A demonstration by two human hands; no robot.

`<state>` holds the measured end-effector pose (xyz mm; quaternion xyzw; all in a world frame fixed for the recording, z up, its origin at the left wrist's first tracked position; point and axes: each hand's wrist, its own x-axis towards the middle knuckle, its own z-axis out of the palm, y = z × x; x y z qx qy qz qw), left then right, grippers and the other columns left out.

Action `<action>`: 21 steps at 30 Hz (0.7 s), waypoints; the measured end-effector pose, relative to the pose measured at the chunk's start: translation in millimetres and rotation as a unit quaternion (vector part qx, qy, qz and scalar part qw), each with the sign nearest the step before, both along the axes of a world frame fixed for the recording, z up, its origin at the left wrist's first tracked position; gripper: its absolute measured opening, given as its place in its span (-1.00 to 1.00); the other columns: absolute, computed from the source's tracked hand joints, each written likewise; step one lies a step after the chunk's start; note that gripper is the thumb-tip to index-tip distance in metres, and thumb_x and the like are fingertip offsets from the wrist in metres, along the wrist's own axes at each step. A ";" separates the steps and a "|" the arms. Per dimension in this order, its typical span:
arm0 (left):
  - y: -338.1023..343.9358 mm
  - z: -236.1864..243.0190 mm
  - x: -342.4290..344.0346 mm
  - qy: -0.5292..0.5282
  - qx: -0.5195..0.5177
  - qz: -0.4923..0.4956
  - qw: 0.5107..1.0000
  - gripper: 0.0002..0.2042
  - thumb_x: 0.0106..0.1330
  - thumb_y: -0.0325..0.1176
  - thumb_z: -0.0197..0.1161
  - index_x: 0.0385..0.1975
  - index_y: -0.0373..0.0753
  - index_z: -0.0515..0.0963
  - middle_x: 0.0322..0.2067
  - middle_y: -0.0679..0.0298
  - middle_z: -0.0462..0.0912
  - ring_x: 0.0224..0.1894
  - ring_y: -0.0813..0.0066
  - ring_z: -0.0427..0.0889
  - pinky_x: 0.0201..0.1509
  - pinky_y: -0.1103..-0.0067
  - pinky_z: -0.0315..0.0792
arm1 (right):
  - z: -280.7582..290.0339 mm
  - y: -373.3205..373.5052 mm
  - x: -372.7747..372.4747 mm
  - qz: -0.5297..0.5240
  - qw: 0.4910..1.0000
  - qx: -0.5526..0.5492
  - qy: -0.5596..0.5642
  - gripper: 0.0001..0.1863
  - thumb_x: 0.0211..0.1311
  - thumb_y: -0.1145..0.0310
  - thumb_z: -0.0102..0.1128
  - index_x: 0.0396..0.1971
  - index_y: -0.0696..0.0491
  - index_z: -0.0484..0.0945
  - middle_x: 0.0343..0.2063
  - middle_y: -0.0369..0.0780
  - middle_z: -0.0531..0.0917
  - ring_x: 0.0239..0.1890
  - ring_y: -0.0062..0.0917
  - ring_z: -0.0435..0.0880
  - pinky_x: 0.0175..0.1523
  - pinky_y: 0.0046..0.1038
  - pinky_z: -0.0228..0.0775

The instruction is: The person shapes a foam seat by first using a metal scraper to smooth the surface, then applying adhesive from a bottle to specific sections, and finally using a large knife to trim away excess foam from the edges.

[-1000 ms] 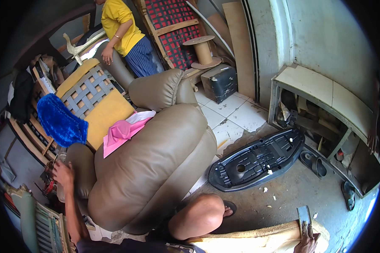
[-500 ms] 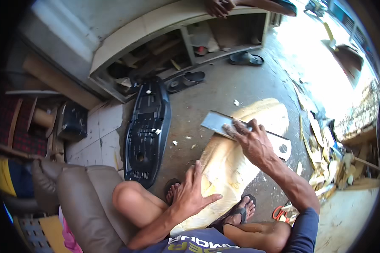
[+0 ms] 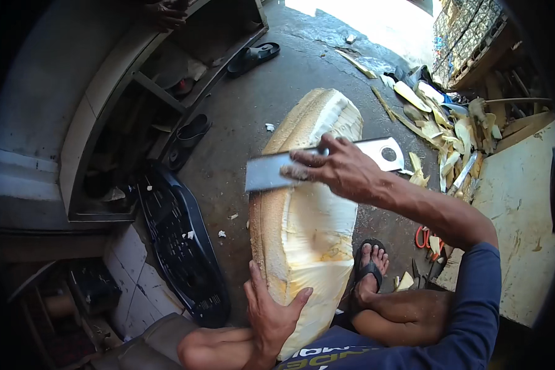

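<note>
A long block of seat foam (image 3: 317,231), yellowish-white with a rough brown side, lies lengthwise between my legs, its near end against my shirt. My right hand (image 3: 339,168) is closed on a flat metal blade tool (image 3: 264,172) with a round hole at its right end. The tool lies crosswise over the upper half of the foam, its left end past the brown side. Lower down, my left hand (image 3: 274,313) rests on the foam's near left part, thumb spread from stretched fingers.
A black plastic seat pan (image 3: 177,246) lies left on the floor, with foam crumbs on it. Dark sandals (image 3: 253,58) stand by a low cabinet (image 3: 114,105). Foam offcuts (image 3: 456,139) heap at the right, near orange-handled scissors (image 3: 424,237). Another person's hand (image 3: 166,15) shows upper left.
The view has swung right, so the seat pan and cabinet sit farther left. My right hand and the blade tool have shifted over the foam, the blade lying more level. My left hand stays on the foam.
</note>
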<state>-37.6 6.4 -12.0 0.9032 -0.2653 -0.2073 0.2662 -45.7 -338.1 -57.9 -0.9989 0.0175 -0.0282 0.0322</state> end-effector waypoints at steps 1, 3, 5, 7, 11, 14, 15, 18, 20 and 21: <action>7.0 10.2 -0.5 -0.001 0.014 -0.005 1.000 0.18 -0.05 0.02 0.65 0.46 -0.50 0.05 0.06 -0.19 0.43 0.07 -0.19 0.53 0.15 0.18 0.46 | -4.9 -14.5 7.4 -0.041 0.999 0.013 0.023 -0.54 0.56 0.24 -0.16 0.36 -0.41 0.43 0.24 -0.27 0.60 0.25 -0.25 0.44 -0.03 -0.35 0.60; -6.8 16.1 -3.3 0.009 0.036 -0.009 0.999 0.20 -0.07 0.02 0.66 0.46 -0.52 0.05 0.05 -0.19 0.42 0.07 -0.19 0.53 0.15 0.19 0.46 | -10.1 -42.3 1.8 -0.125 0.990 0.020 0.060 -0.57 0.58 0.20 -0.16 0.34 -0.37 0.46 0.19 -0.24 0.64 0.24 -0.18 0.46 -0.07 -0.37 0.65; -14.6 18.0 -14.6 -0.011 0.063 -0.009 0.998 0.20 -0.08 0.02 0.66 0.46 -0.51 0.05 0.04 -0.17 0.42 0.07 -0.18 0.53 0.14 0.20 0.46 | -4.1 -53.7 7.1 -0.179 0.981 0.039 0.069 -0.60 0.59 0.15 -0.14 0.30 -0.31 0.50 0.15 -0.20 0.66 0.20 -0.05 0.50 -0.07 -0.30 0.73; -14.3 14.0 -19.6 -0.028 0.090 -0.016 0.995 0.21 -0.09 0.03 0.67 0.46 -0.51 0.05 0.03 -0.16 0.41 0.07 -0.18 0.54 0.13 0.20 0.47 | -3.1 21.8 -1.3 -0.009 0.993 -0.074 -0.086 -0.56 0.63 0.26 -0.27 0.32 -0.34 0.49 0.20 -0.27 0.64 0.19 -0.10 0.51 -0.14 -0.35 0.71; -14.9 26.7 -24.3 -0.007 0.067 -0.038 0.997 0.22 -0.09 0.03 0.67 0.46 -0.50 0.03 0.04 -0.13 0.40 0.07 -0.15 0.54 0.12 0.18 0.48 | -21.5 -66.8 -18.0 -0.075 0.997 -0.003 -0.011 -0.56 0.62 0.27 -0.25 0.31 -0.35 0.51 0.18 -0.24 0.65 0.17 -0.17 0.51 -0.15 -0.40 0.69; -26.2 22.9 -24.3 -0.038 0.076 -0.038 0.996 0.22 -0.09 0.02 0.67 0.47 -0.50 0.03 0.04 -0.13 0.40 0.06 -0.15 0.54 0.13 0.19 0.48 | -40.3 -79.7 -13.0 -0.164 0.984 0.037 0.066 -0.57 0.59 0.23 -0.17 0.36 -0.28 0.44 0.23 -0.15 0.56 0.17 -0.12 0.51 -0.01 -0.13 0.65; -28.1 22.0 -28.4 -0.056 0.090 -0.033 0.994 0.21 -0.09 0.01 0.67 0.47 -0.50 0.04 0.04 -0.13 0.40 0.06 -0.14 0.54 0.14 0.21 0.48 | -15.4 -43.6 -5.3 -0.138 0.988 0.007 0.063 -0.57 0.59 0.20 -0.13 0.37 -0.25 0.41 0.25 -0.13 0.51 0.19 -0.11 0.50 0.08 0.01 0.61; -19.4 20.0 -24.7 -0.049 0.056 -0.027 0.997 0.19 -0.10 -0.02 0.69 0.45 -0.53 0.08 0.03 -0.14 0.43 0.06 -0.15 0.54 0.17 0.23 0.46 | 11.8 1.3 -20.8 0.006 0.999 0.026 -0.038 -0.55 0.55 0.28 -0.08 0.35 -0.34 0.46 0.21 -0.27 0.59 0.10 -0.23 0.50 0.09 -0.12 0.55; -5.5 26.7 -21.1 -0.063 0.039 -0.041 0.996 0.18 -0.10 -0.03 0.69 0.44 -0.54 0.09 0.02 -0.14 0.44 0.05 -0.15 0.55 0.18 0.24 0.46 | -2.6 -43.3 -15.6 -0.060 0.996 0.028 -0.059 -0.58 0.60 0.26 -0.20 0.24 -0.43 0.57 -0.03 -0.41 0.72 0.06 -0.41 0.47 -0.08 -0.34 0.57; -16.8 24.9 -21.1 -0.048 0.029 -0.046 0.997 0.17 -0.10 -0.05 0.69 0.43 -0.55 0.10 0.05 -0.16 0.46 0.09 -0.13 0.55 0.22 0.26 0.45 | -26.1 -119.5 -24.2 -0.172 0.985 -0.012 0.006 -0.64 0.59 0.25 -0.13 0.13 -0.33 0.65 -0.17 -0.37 0.74 -0.14 -0.43 0.53 -0.15 -0.47 0.55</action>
